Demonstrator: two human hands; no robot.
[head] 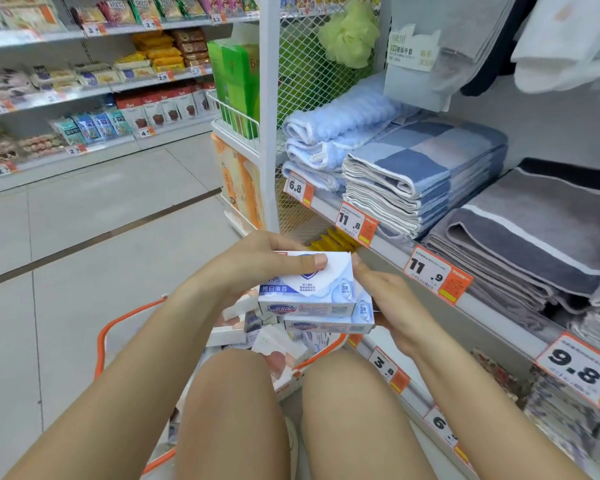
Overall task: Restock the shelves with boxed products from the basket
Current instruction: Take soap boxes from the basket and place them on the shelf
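Observation:
I hold two stacked white-and-blue soap boxes (314, 292) above an orange-handled basket (118, 323) on the floor between my knees. My left hand (257, 265) grips the top box from the left, thumb pressed along its upper face. My right hand (392, 306) supports the stack from the right and underneath, fingers against the box ends. More white boxed products (271, 344) lie jumbled inside the basket below the stack. The shelf unit (388, 247) stands directly to my right, its edge close to the boxes.
Folded blue, checked and grey towels (426, 178) fill the shelf level beside my hands, with orange price tags (355, 223) along the rail. Yellow packets (333, 239) sit on the level beneath. A white wire rack (236, 119) of green packs stands ahead; snack shelves (84, 98) line the aisle's left.

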